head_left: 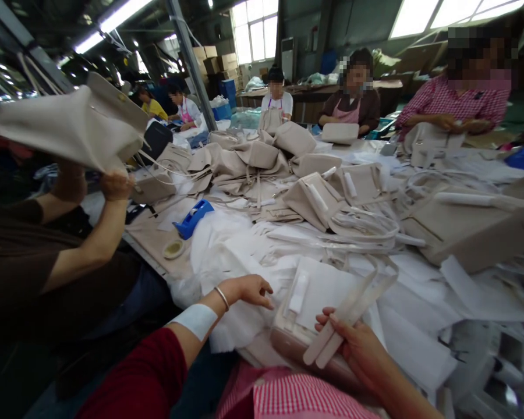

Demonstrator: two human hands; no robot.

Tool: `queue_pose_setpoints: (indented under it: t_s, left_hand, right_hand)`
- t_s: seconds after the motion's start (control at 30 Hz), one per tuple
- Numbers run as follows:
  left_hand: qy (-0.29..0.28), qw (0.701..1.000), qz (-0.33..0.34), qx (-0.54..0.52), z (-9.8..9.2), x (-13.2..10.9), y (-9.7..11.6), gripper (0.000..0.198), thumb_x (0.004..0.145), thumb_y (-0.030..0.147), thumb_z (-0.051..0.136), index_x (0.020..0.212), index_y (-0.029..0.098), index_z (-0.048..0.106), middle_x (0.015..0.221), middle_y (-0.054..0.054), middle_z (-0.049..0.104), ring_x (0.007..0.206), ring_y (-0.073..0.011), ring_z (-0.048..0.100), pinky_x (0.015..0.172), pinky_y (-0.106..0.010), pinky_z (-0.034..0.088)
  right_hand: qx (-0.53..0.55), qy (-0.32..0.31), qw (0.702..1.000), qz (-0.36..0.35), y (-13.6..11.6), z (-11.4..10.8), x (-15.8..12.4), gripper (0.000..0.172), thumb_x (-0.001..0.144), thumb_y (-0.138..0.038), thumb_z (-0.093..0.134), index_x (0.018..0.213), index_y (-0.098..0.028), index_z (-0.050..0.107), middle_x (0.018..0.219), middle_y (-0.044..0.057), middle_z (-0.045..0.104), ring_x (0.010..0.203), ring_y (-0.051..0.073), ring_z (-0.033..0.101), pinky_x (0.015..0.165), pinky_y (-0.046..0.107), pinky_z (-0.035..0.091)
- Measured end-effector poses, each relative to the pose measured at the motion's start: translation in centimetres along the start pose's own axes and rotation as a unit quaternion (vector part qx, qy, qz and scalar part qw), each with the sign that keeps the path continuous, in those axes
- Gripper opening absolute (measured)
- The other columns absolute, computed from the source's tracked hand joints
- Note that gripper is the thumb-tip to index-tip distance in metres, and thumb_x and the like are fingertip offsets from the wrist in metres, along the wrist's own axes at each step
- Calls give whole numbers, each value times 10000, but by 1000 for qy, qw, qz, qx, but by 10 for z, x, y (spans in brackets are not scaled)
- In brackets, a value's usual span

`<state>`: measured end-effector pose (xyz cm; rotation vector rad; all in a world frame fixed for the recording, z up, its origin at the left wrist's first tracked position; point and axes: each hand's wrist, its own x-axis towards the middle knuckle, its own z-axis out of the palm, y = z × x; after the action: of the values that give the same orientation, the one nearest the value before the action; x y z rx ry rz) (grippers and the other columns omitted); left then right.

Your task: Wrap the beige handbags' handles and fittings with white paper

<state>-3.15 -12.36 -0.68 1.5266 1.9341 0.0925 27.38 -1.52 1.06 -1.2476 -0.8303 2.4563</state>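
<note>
My right hand (360, 343) is closed around a pair of beige straps (349, 314), whose rounded ends stick out below the fingers. The straps lie over a beige handbag (283, 331) in front of me, which has a white sheet and a white wrapped piece (299, 293) on top. My left hand (254, 290) hovers just left of that handbag with loosely bent fingers apart and nothing visible in them. Below it spreads crumpled white wrapping paper (227, 250).
Beige handbags (262, 154) pile up across the table. A blue tape dispenser (193, 219) stands near a tape roll (173, 249) at left. On the left, a co-worker's hands (116, 185) raise a large bag (70, 122). Several people sit opposite. A grey machine-like object (493, 361) stands at right.
</note>
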Motion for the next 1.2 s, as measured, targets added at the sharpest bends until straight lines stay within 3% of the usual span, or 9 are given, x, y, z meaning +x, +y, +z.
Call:
queue_pose_setpoints:
  t_s: [0.07,0.13,0.23,0.4,0.6,0.77,0.97,1.1,1.2]
  left_hand:
    - [23,1000,-15,5,-3,0,-2,419,797,506,654,1126,248,688,947,-36,725,832,-177,671,768,-263,507]
    - [61,996,-50,31,-7,4,-7,389,892,431,574,1209,210,616,1130,-79,666,981,-201,634,880,-352,497]
    - [72,990,-95,75,-8,14,-16,353,905,368,585,1200,175,577,1243,-100,584,1080,-234,587,921,-464,491]
    - [53,989,-106,94,-1,26,-22,314,911,340,584,1175,169,586,1204,-88,602,1041,-221,606,885,-440,521]
    - [95,988,-113,35,-12,32,-31,304,914,339,579,1166,170,589,1193,-86,606,1026,-214,610,875,-431,525]
    - [174,976,-96,-85,-33,28,-35,265,919,370,565,1047,145,621,1044,-60,647,921,-185,628,823,-394,529]
    - [262,932,-60,-243,-53,15,-29,384,924,493,425,845,150,578,677,15,584,617,-129,574,600,-267,483]
    - [301,908,-39,-289,-56,14,-19,442,900,555,360,859,156,546,646,17,552,599,-131,597,631,-277,502]
    - [321,907,-31,-270,-59,12,-10,476,887,568,376,1010,140,544,640,27,553,563,-121,591,622,-277,515]
  right_hand:
    - [-1,-1,1000,2,1,-1,2,435,669,-380,816,995,-145,650,940,129,741,923,282,696,899,421,526]
    - [0,-4,1000,2,2,-2,4,440,665,-383,818,993,-142,651,939,133,740,928,284,695,897,418,527]
    - [2,-9,1000,4,3,-2,4,441,664,-378,821,993,-141,648,942,131,742,929,284,696,899,428,526]
    - [11,-7,1000,-2,1,-1,1,438,659,-371,826,984,-140,644,924,124,746,886,268,703,896,430,524]
    - [19,-14,1000,-13,2,-1,0,410,693,-376,801,989,-137,645,910,120,743,863,249,699,872,414,523]
    - [23,-12,1000,-16,0,2,-1,396,684,-368,804,972,-139,656,897,115,739,840,249,696,844,414,527]
    - [32,-22,999,-16,1,1,1,406,681,-359,812,978,-134,652,876,105,742,814,228,695,820,382,532]
    - [32,-23,999,-17,2,1,0,390,702,-358,800,986,-139,646,874,98,744,807,223,698,810,379,535]
    - [33,-22,999,-21,1,3,-2,377,701,-357,800,969,-139,648,866,99,745,800,223,699,811,383,536]
